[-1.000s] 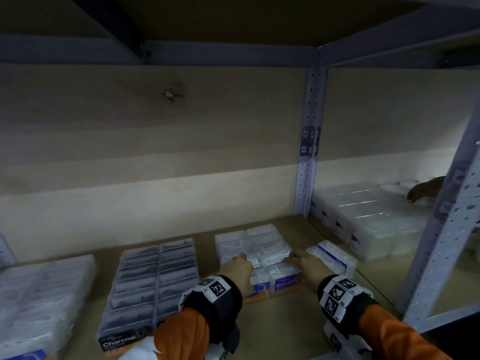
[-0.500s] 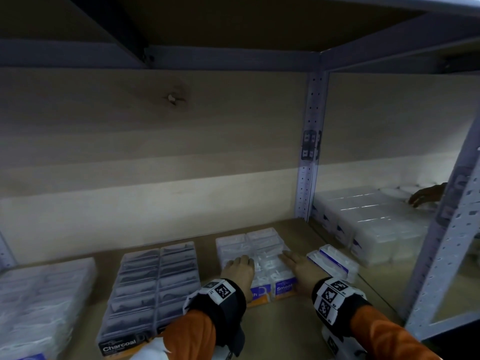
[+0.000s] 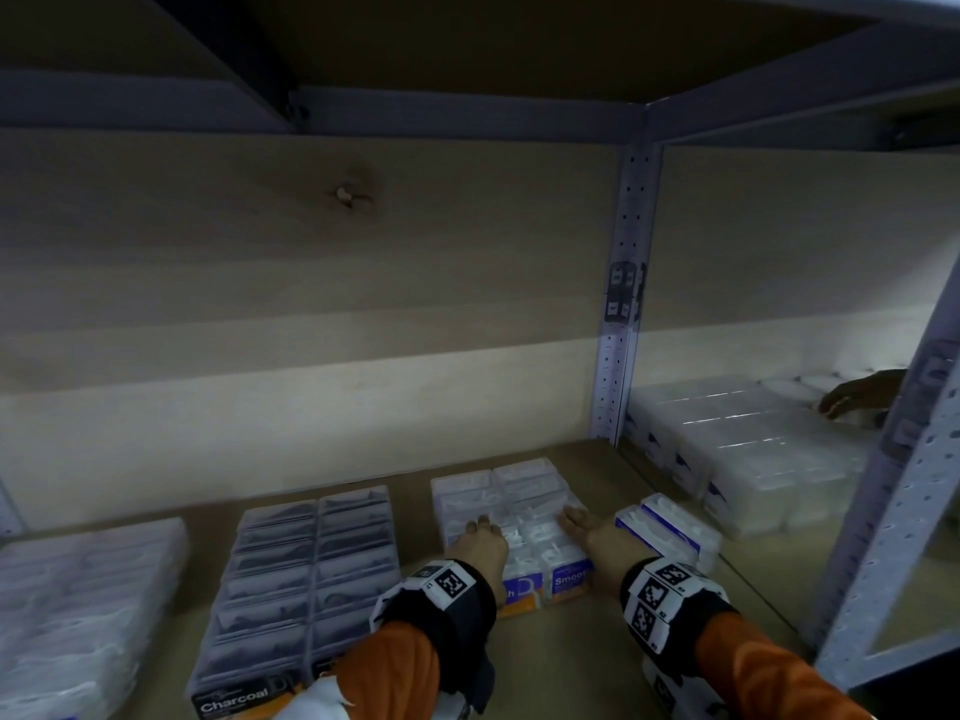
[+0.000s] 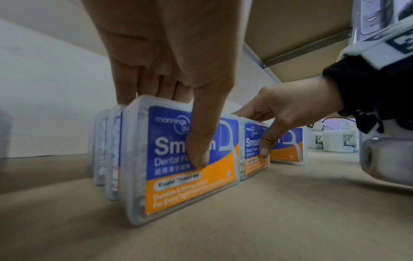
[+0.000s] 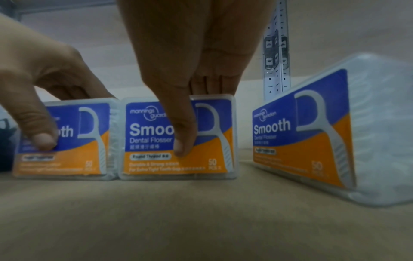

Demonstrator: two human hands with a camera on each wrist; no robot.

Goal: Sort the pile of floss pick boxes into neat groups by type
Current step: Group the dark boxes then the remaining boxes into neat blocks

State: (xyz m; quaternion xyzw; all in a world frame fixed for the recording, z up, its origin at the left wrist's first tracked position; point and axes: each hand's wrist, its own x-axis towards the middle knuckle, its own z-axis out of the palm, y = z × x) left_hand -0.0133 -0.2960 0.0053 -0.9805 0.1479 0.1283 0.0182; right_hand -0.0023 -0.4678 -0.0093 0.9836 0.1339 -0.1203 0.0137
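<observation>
Head view: your left hand (image 3: 480, 543) and right hand (image 3: 597, 537) clamp the Smooth boxes (image 3: 511, 517), thumbs on labels; uneven pushing could skew the rows.

Thumbs (image 5: 181, 141) cover the "Smooth" lettering on both front boxes (image 5: 178, 139).

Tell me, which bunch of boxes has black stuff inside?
The Charcoal boxes, the two-row block just left of the left hand. Dark picks show through their lids; the Smooth boxes under the hands hold white ones.
</observation>
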